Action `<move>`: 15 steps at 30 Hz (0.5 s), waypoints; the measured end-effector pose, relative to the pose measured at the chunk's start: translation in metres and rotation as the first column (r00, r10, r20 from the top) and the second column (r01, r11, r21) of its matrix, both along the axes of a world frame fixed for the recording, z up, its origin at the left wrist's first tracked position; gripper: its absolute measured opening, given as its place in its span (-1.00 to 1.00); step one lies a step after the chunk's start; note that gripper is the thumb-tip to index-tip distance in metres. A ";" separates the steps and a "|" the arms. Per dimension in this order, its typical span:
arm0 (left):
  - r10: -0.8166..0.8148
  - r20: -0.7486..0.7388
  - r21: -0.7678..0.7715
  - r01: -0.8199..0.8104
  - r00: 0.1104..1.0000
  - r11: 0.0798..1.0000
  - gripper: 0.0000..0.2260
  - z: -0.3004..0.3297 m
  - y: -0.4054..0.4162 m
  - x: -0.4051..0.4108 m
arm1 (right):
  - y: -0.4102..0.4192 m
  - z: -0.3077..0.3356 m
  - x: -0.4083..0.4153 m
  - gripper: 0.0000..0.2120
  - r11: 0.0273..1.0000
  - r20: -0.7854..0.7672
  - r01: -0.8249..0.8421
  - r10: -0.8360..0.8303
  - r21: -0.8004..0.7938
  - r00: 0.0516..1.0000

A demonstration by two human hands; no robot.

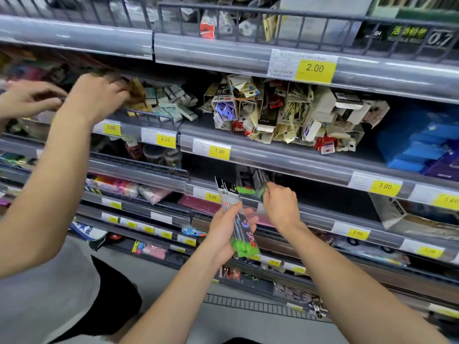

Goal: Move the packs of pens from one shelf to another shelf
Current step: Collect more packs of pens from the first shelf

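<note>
Two bare arms reach out from the bottom edge toward a tall rack of grey shelves. On the far left, another person in a white top and dark bottoms [62,294] stands close by, with both hands up at a shelf of small boxes [164,103].

Each shelf has a long grey front rail [285,160] with yellow price tags [219,151] stuck on it. Some shelves also have a low wire fence [149,115] along the front. The gaps between shelves are narrow and dark. Below the arms, a strip of grey floor [248,326] shows in front of the lowest shelf.

The left hand [227,232] is curled round a bunch of packs of pens [238,219]. The packs are long, thin and clear, with black tops and bright green bits near the bottom. They stand almost upright, just in front of the shelf rail with the 5.00 tag [212,196].

The right hand [280,204] is just beside it, up at the dark shelf opening. Its fingertips pinch something green [262,191] at the front of that shelf. It is too blurry to tell if this is another pack.

More to the right, one shelf up, lies a big messy heap of small card packets [285,115]. Blue boxes [422,147] sit at the far right.
</note>
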State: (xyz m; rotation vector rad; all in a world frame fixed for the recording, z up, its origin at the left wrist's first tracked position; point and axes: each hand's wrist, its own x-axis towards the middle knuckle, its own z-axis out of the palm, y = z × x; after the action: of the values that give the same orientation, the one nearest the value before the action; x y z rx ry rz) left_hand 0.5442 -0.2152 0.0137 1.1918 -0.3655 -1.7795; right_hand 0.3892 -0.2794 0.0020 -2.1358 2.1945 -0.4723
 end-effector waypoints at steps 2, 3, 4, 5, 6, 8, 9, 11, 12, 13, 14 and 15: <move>-0.017 0.009 -0.001 0.017 1.000 1.000 -0.77 -0.001 -0.006 -0.003 | 0.005 0.001 -0.003 -0.82 1.000 0.027 0.020 -0.019 -0.023 0.999; -0.027 0.016 -0.003 0.027 1.000 1.000 -0.79 0.000 -0.009 -0.004 | 0.008 0.003 -0.004 -0.82 0.999 0.041 0.030 -0.028 -0.042 0.999; -0.031 0.020 -0.006 0.031 0.999 0.999 -0.81 0.001 -0.013 -0.006 | 0.011 0.004 -0.006 -0.81 0.997 0.058 0.037 -0.032 -0.073 0.998; -0.029 0.020 -0.010 0.029 0.999 1.000 -0.81 0.002 -0.017 -0.007 | 0.014 0.006 -0.008 -0.81 0.992 0.082 0.040 -0.030 -0.121 0.996; -0.025 0.014 -0.013 0.025 1.000 1.000 -0.79 0.005 -0.020 -0.009 | 0.019 0.009 -0.009 -0.82 0.982 0.119 0.042 -0.020 -0.186 0.993; -0.021 -0.001 -0.018 0.021 1.000 1.000 -0.73 0.007 -0.026 -0.010 | 0.034 0.014 -0.009 -0.87 0.937 0.208 0.043 0.033 -0.348 0.978; -0.028 0.002 -0.021 0.028 1.000 0.999 -0.70 0.007 -0.028 -0.011 | 0.043 0.015 -0.007 -0.89 0.904 0.233 0.040 0.067 -0.425 0.970; -0.070 0.024 -0.032 0.071 0.997 0.997 -0.66 0.007 -0.031 -0.013 | 0.066 0.013 -0.001 -0.87 0.857 0.216 0.000 0.129 -0.515 0.968; -0.084 0.028 -0.035 0.085 0.996 0.996 -0.64 0.007 -0.032 -0.016 | 0.078 0.010 0.001 -0.85 0.846 0.190 -0.032 0.156 -0.533 0.969; -0.088 0.025 -0.034 0.089 0.996 0.996 -0.62 0.008 -0.031 -0.020 | 0.088 0.006 0.004 -0.81 0.839 0.165 -0.063 0.179 -0.540 0.970; -0.084 0.011 -0.025 0.085 0.996 0.996 -0.59 0.009 -0.031 -0.024 | 0.098 0.002 0.007 -0.76 0.837 0.141 -0.086 0.191 -0.540 0.971; -0.081 -0.025 -0.009 0.081 0.996 0.997 -0.53 0.011 -0.029 -0.028 | 0.106 0.000 0.011 -0.72 0.842 0.122 -0.097 0.189 -0.531 0.974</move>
State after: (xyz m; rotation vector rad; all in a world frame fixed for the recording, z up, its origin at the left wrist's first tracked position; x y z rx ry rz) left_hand 0.5164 -0.2439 0.0244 1.1624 -0.4109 -1.8595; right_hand 0.3997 -0.1736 0.0018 -2.3571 1.9478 -1.3208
